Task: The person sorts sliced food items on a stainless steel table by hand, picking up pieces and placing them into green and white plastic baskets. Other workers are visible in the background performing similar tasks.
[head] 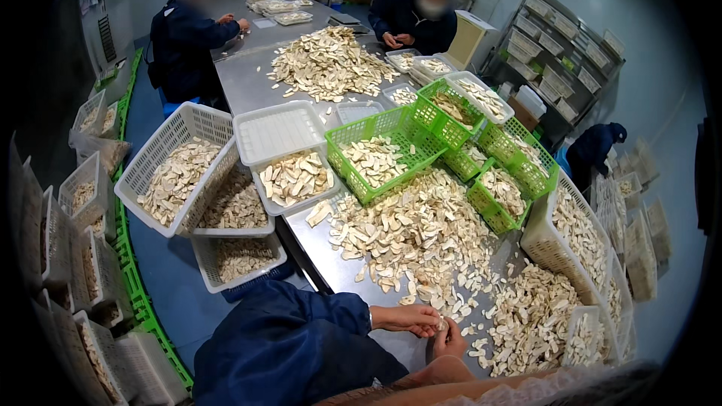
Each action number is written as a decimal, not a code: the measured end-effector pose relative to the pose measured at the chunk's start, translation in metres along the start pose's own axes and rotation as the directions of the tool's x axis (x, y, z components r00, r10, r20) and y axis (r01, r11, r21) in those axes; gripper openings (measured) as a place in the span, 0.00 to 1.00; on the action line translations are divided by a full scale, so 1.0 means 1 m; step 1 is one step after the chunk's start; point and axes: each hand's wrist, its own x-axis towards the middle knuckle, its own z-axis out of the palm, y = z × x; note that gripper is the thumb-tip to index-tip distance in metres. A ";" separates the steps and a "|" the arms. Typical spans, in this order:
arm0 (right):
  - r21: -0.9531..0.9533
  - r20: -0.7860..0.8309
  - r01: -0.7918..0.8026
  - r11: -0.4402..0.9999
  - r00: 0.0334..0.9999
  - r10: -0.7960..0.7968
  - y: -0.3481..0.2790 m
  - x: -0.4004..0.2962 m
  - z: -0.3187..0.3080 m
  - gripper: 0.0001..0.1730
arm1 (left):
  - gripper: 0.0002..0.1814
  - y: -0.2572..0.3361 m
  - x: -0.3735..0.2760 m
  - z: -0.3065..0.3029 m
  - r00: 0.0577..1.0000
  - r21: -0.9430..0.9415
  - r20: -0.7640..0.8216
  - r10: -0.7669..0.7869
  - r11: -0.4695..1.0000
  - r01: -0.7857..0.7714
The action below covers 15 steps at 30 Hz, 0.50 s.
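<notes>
My left hand [414, 320] and my right hand [449, 340] meet low in the view, over the near edge of a steel table [355, 276]. Between their fingertips is a small pale slice [441, 324], pinched by my left hand; the right fingers touch it or lie close beside it. Just beyond them spreads a large heap of dried cream-coloured slices [417, 225], which look like mushroom. A second heap [533, 321] lies to the right. A green plastic basket [350, 180] part-filled with slices stands behind the near heap.
White crates [132, 180] of slices stack at the left. Smaller green baskets [491, 220] and a long white crate [541, 225] line the right. Farther back are another heap [333, 62] and shallow trays [293, 124]. Co-workers sit at the far left [180, 51] and far right [414, 17] of the table.
</notes>
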 end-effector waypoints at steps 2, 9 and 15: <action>-0.061 0.004 0.002 0.998 1.000 -0.002 0.011 -0.001 0.000 0.12 | 0.15 -0.003 0.002 -0.003 1.000 0.010 0.018 0.000 1.000 0.000; -0.100 -0.015 0.037 0.994 0.999 -0.038 -0.003 0.002 0.002 0.10 | 0.16 0.000 -0.005 0.000 1.000 0.018 -0.008 0.018 1.000 -0.017; -0.057 -0.142 0.088 0.994 0.985 -0.096 0.006 0.002 0.010 0.09 | 0.13 0.000 -0.006 -0.002 1.000 -0.005 -0.005 0.016 1.000 -0.016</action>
